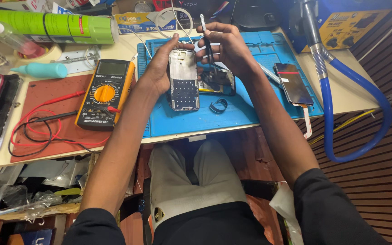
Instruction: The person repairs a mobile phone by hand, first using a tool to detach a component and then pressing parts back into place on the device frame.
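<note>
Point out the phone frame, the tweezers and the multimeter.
phone frame [183,84], head view, on its perforated lower half.
tweezers [206,38], head view, mid-shaft above the right hand's fingers.
multimeter [105,93], head view, on its orange dial.

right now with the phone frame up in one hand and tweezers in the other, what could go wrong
1. The left hand grips the opened phone frame only by its edges above the blue mat; it could slip and drop.
2. The tweezers in the right hand might scratch the frame's inner face.
3. The detached screen lies near the mat's edge, and the right forearm could knock it off.
</note>
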